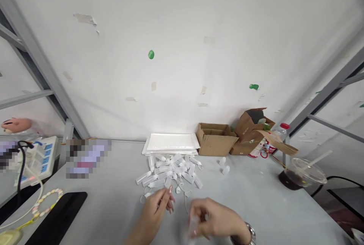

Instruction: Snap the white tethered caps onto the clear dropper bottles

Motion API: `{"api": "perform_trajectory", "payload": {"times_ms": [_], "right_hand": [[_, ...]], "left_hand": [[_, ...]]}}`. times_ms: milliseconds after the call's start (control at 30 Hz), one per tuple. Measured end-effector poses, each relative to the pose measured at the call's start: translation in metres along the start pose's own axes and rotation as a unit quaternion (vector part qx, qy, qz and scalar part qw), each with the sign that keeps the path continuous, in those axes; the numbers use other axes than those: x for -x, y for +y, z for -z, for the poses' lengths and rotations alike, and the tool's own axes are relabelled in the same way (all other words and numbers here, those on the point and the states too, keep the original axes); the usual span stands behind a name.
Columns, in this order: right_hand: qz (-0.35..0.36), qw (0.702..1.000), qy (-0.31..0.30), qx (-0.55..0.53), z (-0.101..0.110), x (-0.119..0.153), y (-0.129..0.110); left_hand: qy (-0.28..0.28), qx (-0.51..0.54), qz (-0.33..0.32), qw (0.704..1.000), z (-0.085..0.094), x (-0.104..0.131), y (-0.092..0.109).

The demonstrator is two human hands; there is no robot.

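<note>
A pile of small translucent plastic bottles (170, 171), several with white caps on thin loops, lies in the middle of the grey table. My left hand (157, 209) is at the near edge of the pile, fingers drawn together; whatever may be between the fingertips is too small to make out. To its right, my right hand (213, 218) is curled and smeared by motion. It grips a blurred translucent plastic bottle (192, 224), held low in front of me. A loose white cap (178, 190) with a thin cord lies between the pile and my hands.
Behind the pile are stacked white sheets (172, 142), an open cardboard box (214, 142) and a brown paper bag (246, 135). A drink cup (301, 173) stands right. A black phone (57, 218), beaded bracelet (41, 211) and power strip (47, 159) lie left. Two small bottles (226, 170) sit apart.
</note>
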State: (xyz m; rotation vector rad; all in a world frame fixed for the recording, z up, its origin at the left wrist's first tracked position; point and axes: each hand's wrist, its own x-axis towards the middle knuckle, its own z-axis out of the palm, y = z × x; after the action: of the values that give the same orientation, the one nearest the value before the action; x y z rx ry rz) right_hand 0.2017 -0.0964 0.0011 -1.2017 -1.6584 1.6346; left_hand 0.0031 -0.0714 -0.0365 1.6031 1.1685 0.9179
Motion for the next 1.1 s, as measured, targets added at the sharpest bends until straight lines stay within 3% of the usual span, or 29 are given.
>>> {"api": "perform_trajectory", "payload": {"times_ms": [67,167,233,300,400,467,533,600,667,800,933,1100], "right_hand": [[0.083,0.974,0.099,-0.188,-0.012,-0.013,0.002],[0.192,0.841,0.225,-0.452,-0.026,-0.028,0.01],[0.206,0.776,0.236,-0.547,-0.032,-0.033,0.017],[0.216,0.741,0.21,-0.6,-0.037,-0.034,0.028],[0.281,0.732,0.119,-0.61,-0.043,-0.04,0.051],[0.344,0.765,0.021,-0.544,-0.045,-0.045,0.065],[0.359,0.806,-0.073,-0.464,-0.043,-0.049,0.073],[0.301,0.838,-0.101,-0.444,-0.038,-0.048,0.072],[0.226,0.843,-0.061,-0.484,-0.032,-0.043,0.062],[0.118,0.789,0.028,-0.603,-0.025,-0.037,0.037],[-0.051,0.731,0.016,-0.68,-0.031,-0.04,0.023],[-0.202,0.721,0.021,-0.663,-0.045,-0.044,0.017]], "left_hand": [[-0.027,0.012,0.002,1.0,-0.003,0.001,-0.001],[-0.009,0.055,0.023,0.998,-0.005,0.0,-0.001],[0.001,0.08,0.039,0.996,-0.005,-0.001,0.0],[0.0,0.09,0.048,0.995,-0.003,-0.002,0.001],[-0.005,0.095,0.053,0.994,-0.001,-0.002,0.002],[-0.006,0.099,0.054,0.994,0.0,-0.002,0.001],[-0.007,0.105,0.054,0.993,-0.001,-0.002,0.0],[-0.013,0.114,0.056,0.992,-0.002,-0.002,-0.001],[-0.022,0.12,0.06,0.991,-0.002,-0.001,-0.001],[-0.058,0.108,0.024,0.992,-0.003,0.001,0.003],[-0.074,0.016,-0.035,0.997,0.001,0.0,0.009],[-0.019,-0.207,-0.168,0.964,0.007,-0.007,0.006]]}}
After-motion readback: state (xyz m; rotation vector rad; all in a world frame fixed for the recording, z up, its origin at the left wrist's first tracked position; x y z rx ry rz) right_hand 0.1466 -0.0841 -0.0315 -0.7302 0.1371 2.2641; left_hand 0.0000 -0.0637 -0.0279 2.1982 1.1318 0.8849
